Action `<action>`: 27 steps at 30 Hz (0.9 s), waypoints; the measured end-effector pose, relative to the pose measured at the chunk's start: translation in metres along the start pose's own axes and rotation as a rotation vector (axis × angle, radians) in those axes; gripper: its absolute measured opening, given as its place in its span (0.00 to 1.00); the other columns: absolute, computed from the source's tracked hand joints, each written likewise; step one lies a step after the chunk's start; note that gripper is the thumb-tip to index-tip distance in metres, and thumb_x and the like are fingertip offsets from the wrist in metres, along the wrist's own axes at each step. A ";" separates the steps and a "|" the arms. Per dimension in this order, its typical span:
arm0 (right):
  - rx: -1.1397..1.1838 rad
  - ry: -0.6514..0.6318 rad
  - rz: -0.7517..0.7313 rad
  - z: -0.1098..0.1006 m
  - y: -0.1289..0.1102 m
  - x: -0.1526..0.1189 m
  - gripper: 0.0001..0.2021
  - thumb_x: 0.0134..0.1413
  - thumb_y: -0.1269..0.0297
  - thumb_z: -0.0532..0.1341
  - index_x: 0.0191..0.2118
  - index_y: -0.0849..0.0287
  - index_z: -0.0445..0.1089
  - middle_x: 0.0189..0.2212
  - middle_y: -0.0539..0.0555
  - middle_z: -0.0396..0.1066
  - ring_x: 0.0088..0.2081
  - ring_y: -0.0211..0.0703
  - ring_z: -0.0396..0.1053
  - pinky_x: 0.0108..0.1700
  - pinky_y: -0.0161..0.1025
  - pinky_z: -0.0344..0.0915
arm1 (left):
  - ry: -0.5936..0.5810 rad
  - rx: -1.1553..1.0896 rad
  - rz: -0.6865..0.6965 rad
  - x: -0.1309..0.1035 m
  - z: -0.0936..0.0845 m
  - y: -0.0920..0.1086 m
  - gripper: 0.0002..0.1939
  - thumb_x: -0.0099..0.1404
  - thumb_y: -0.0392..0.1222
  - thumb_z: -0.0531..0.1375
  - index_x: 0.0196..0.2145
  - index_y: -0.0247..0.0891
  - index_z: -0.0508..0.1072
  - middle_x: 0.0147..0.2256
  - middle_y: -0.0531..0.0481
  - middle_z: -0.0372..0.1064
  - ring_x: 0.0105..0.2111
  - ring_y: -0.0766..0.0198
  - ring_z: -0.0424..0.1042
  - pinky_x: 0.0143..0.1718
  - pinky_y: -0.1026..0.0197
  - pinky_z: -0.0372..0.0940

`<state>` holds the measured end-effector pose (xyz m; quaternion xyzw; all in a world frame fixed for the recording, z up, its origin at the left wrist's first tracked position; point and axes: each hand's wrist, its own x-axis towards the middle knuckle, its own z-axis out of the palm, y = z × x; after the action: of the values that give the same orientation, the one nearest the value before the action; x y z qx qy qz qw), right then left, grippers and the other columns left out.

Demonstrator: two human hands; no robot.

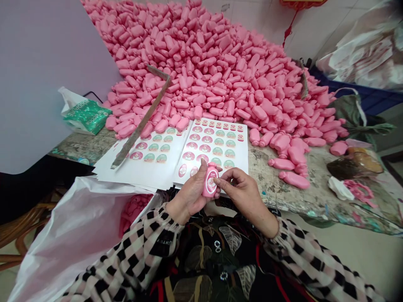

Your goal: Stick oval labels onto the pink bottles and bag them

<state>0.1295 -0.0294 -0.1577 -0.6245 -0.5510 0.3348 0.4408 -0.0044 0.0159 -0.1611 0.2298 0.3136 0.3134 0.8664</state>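
My left hand [192, 193] is wrapped round a small pink bottle [209, 191], held upright just in front of the table's near edge. An oval pink-and-white label [210, 182] shows on the bottle's front. The thumb and forefinger of my right hand [246, 193] are pinched together against the label's right side. Whether anything is between those fingertips I cannot make out. Right behind my hands lies a sheet of stickers [217, 138] with rows of pink, green and red shapes. A second stack of sticker sheets [151, 172] lies to its left.
A huge pile of pink bottles [201, 63] covers the back of the table [261, 167]. A bent metal bar [141, 126] rests on the left sheets. A green packet [86, 115] stands left, a brown jar [352, 163] right. A white sack [72, 226] with pink pieces hangs at lower left.
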 end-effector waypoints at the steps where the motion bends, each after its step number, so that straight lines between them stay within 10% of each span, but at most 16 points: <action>1: -0.008 0.001 -0.002 0.001 0.001 0.000 0.12 0.51 0.54 0.62 0.28 0.58 0.68 0.26 0.50 0.69 0.29 0.39 0.66 0.32 0.36 0.61 | -0.001 0.008 0.004 0.000 0.000 0.000 0.30 0.56 0.67 0.50 0.39 0.37 0.68 0.26 0.52 0.61 0.21 0.71 0.63 0.20 0.68 0.61; 12: -0.521 -0.005 -0.201 -0.022 -0.005 0.000 0.12 0.53 0.52 0.59 0.34 0.56 0.70 0.31 0.52 0.68 0.32 0.40 0.65 0.34 0.36 0.56 | -0.153 0.288 -0.071 -0.015 -0.010 0.011 0.21 0.56 0.38 0.63 0.45 0.40 0.60 0.32 0.51 0.67 0.24 0.69 0.67 0.26 0.65 0.63; 20: 0.120 -0.117 0.031 -0.007 0.012 0.011 0.14 0.48 0.52 0.62 0.36 0.57 0.68 0.26 0.47 0.65 0.28 0.37 0.63 0.30 0.34 0.60 | -0.219 0.374 -0.236 -0.033 -0.007 0.009 0.27 0.50 0.27 0.62 0.44 0.41 0.56 0.31 0.53 0.67 0.27 0.67 0.69 0.32 0.60 0.65; 24: -0.262 -0.006 -0.074 -0.060 0.034 0.013 0.13 0.51 0.55 0.61 0.39 0.57 0.69 0.33 0.52 0.68 0.32 0.41 0.66 0.32 0.37 0.61 | -0.132 0.440 -0.086 -0.083 -0.044 0.047 0.33 0.48 0.31 0.64 0.48 0.47 0.54 0.35 0.53 0.68 0.31 0.64 0.69 0.33 0.59 0.64; 27: -0.851 0.165 -0.023 -0.121 0.048 0.003 0.12 0.55 0.60 0.56 0.44 0.56 0.69 0.44 0.58 0.67 0.37 0.48 0.67 0.33 0.41 0.59 | 0.283 0.610 0.014 -0.132 -0.089 0.079 0.28 0.51 0.35 0.63 0.47 0.51 0.57 0.33 0.57 0.68 0.31 0.65 0.68 0.31 0.64 0.63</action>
<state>0.2587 -0.0490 -0.1550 -0.7692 -0.6096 0.0219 0.1904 -0.1768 -0.0018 -0.1232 0.4348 0.5088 0.2398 0.7033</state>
